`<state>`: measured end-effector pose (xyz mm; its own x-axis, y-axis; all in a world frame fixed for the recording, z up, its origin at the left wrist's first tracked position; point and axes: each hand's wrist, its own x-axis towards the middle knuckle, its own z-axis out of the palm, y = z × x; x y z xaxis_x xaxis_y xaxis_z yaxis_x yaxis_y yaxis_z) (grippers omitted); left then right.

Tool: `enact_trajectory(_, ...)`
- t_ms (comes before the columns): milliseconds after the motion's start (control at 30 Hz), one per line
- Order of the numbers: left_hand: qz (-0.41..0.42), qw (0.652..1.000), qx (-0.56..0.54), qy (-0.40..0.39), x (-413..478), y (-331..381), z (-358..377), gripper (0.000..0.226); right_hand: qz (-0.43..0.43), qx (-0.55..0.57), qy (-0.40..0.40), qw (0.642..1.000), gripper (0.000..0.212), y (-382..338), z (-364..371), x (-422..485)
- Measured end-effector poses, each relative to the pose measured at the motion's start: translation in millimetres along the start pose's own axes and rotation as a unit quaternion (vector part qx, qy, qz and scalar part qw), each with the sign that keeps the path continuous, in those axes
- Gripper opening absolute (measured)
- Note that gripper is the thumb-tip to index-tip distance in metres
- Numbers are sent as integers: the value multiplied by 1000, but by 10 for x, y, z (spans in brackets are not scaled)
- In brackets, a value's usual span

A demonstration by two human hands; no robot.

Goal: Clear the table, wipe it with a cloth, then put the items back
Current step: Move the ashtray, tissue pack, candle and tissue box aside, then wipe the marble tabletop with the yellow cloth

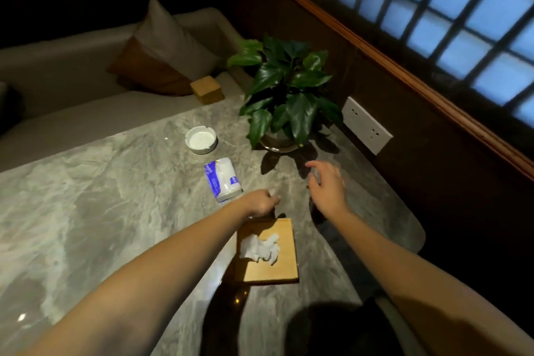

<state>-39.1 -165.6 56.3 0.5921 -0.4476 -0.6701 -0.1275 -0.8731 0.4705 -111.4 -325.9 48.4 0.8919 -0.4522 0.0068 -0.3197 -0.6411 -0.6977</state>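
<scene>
A wooden tissue box (271, 266) with white tissue sticking out of its top sits on the grey marble table (101, 196), near me. My left hand (261, 202) is curled shut at the box's far left corner and touches it; a grip on it cannot be made out. My right hand (326, 182) hovers open with fingers spread, between the box and the potted plant (289, 89). Further left on the table lie a blue-and-white tissue pack (224, 179) and a white ashtray (200, 140).
A small wooden box (207, 89) rests on the beige sofa (86, 113) beyond the table, beside a cushion (164, 52). A wall socket (367, 124) sits right of the plant, below a latticed window. The table's rounded right edge borders dark floor.
</scene>
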Motion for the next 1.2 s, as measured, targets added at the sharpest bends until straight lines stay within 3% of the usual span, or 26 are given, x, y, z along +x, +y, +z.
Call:
enact_trajectory(200, 0, 999, -40, 28, -454, -737, 115, 44, -117, -9, -134, 984, 26, -717, 833, -142)
enact_trajectory(333, -2, 994, -106, 26, -805, -1131, 188, 51, -84, 46, -307, 947, 22, -1120, 1516, -407)
enact_trajectory(467, -42, 989, -135, 30, -1110, -1703, 280, 34, -81, 31, -404, 910, 22, -1313, 2054, -718)
enact_trajectory(700, -122, 965, -142, 183, -1775, -2934, 394, 40, -179, -32, -453, 873, 21, -1731, 2752, -1265)
enact_trajectory(867, -172, 931, -32, 321, -2259, -3827, 541, 48, -260, -78, -460, 846, 23, -2158, 3214, -1701)
enact_trajectory(1000, -213, 916, 16, 340, -2688, -4503, 705, 52, -326, -111, -462, 817, 28, -2609, 3568, -2188)
enact_trajectory(1200, -285, 897, -10, 337, -3263, -5368, 971, 56, -383, -139, -499, 765, 30, -3183, 4009, -3067)
